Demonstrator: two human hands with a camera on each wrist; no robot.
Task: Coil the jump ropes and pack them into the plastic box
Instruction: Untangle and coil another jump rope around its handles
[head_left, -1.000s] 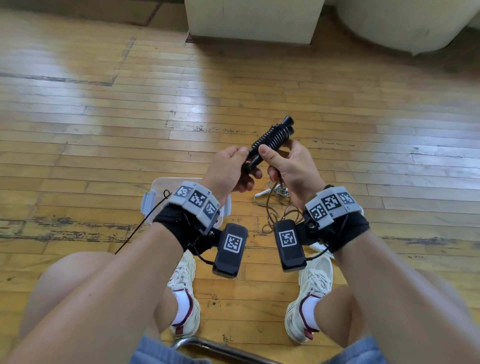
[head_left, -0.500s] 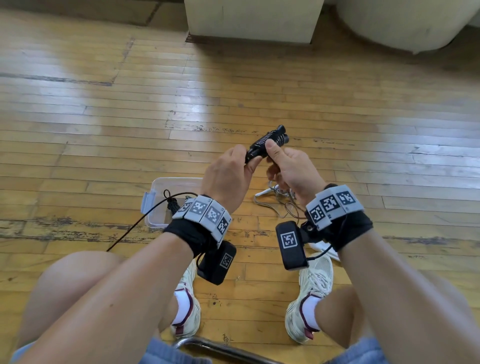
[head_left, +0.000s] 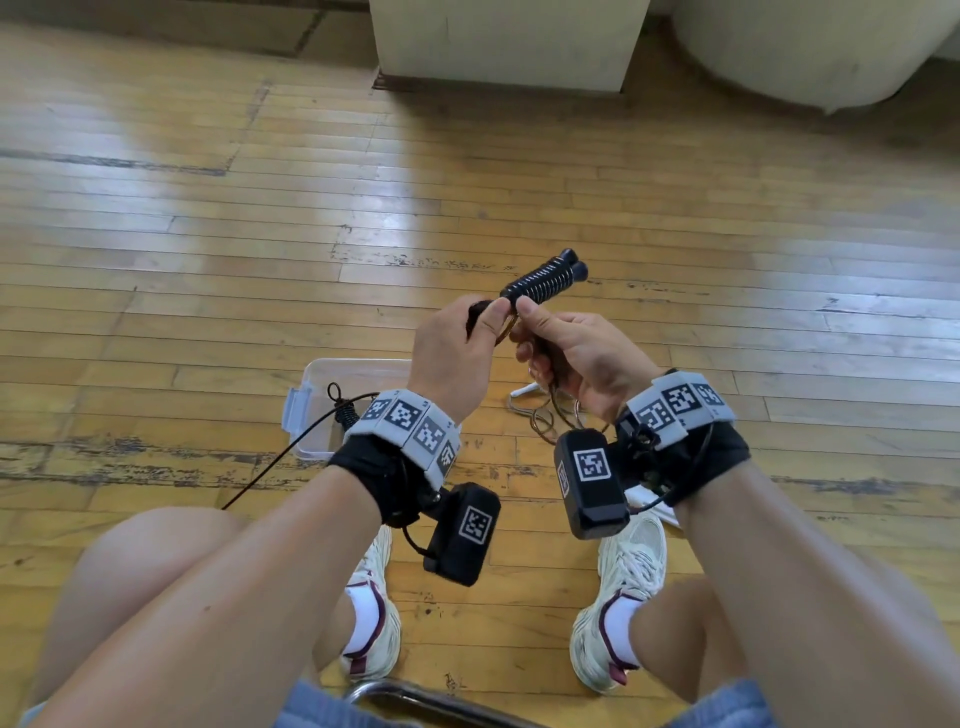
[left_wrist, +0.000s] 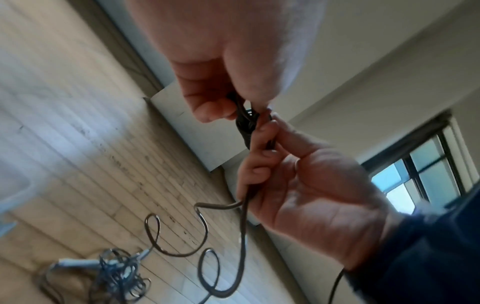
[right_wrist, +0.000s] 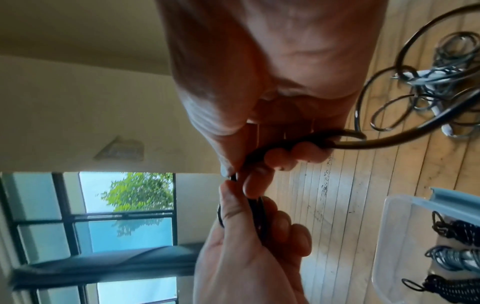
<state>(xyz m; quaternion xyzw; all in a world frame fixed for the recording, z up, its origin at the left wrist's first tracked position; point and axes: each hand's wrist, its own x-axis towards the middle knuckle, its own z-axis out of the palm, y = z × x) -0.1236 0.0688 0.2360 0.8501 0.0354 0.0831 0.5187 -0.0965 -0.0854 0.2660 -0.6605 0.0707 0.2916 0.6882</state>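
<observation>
Pinching the black jump rope at its wrapped handles, the left hand and right hand meet above the floor; the plastic box lies at seven o'clock. Slack cord could spring loose, unwinding the coil.

Black jump rope handles paired, cord-wrapped, tilted up-right above floor; loose cord dangled below. Clear plastic box sat on floor, held three coiled ropes. Grey-white rope lay tangled nearby.
</observation>
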